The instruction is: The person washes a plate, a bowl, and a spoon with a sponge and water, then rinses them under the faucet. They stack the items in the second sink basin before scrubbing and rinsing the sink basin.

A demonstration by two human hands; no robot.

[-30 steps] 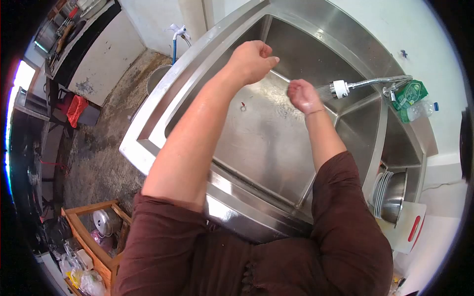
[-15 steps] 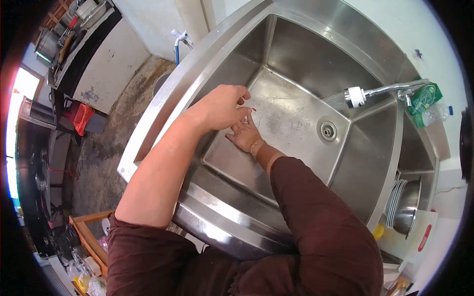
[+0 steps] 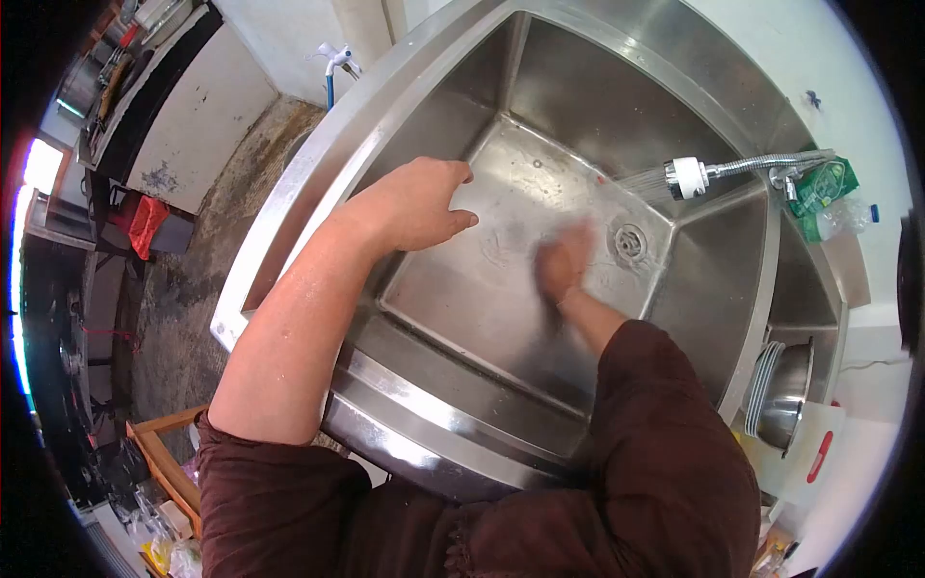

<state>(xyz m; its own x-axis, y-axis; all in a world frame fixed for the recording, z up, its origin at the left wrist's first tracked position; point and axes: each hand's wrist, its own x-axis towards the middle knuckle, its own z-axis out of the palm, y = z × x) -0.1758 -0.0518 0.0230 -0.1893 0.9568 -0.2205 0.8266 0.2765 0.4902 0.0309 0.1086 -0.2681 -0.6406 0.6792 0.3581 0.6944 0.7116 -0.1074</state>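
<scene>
My left hand (image 3: 419, 204) hangs over the left side of the stainless steel sink (image 3: 453, 299), thumb and fingers apart, with nothing in it. Farther right, my right hand (image 3: 564, 258) is smeared by motion, low over the sink floor and left of the drain (image 3: 630, 245). Its fingers are too blurred to make out. Water sprays from a white and chrome tap head (image 3: 686, 179) on a flexible metal neck (image 3: 771, 161) at the right wall of the basin. A small red bit (image 3: 599, 179) lies on the wet floor of the basin, near the spray.
Beyond the right rim stand several plates (image 3: 761, 387) beside a metal bowl (image 3: 790, 395) and a white board with a red-edged slot (image 3: 820, 457). A green pack (image 3: 827, 188) and a clear bottle (image 3: 850, 218) sit behind the tap. A white wall tap (image 3: 334, 58) is beyond the left rim.
My right hand has swept right, away from my left hand, toward the drain. My left hand stays over the left side. The small red bit now shows near the spray.
</scene>
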